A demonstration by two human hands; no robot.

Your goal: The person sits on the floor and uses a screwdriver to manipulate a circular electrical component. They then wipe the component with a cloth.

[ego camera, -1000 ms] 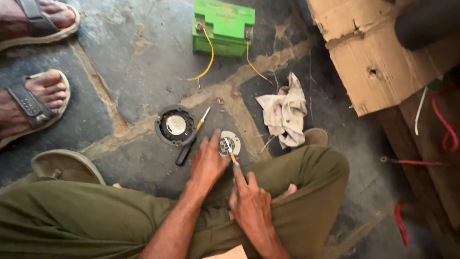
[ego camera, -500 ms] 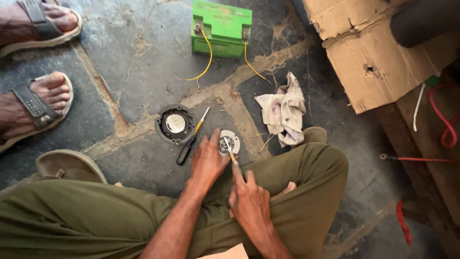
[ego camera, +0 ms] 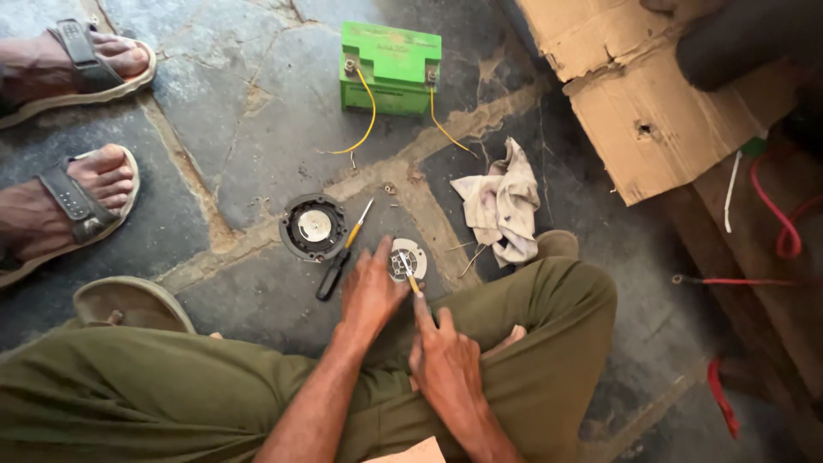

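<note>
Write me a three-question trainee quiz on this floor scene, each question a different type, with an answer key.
1. True or false: the left hand rests on the small round metal plate on the stone floor.
2. Multiple choice: the loose screwdriver lies between the metal plate and which thing? A) the green battery B) the round black part C) the rag
3. Fill in: the right hand holds a thin tool with a ____ handle against the plate.

Key: 1 true; 2 B; 3 yellow
</note>
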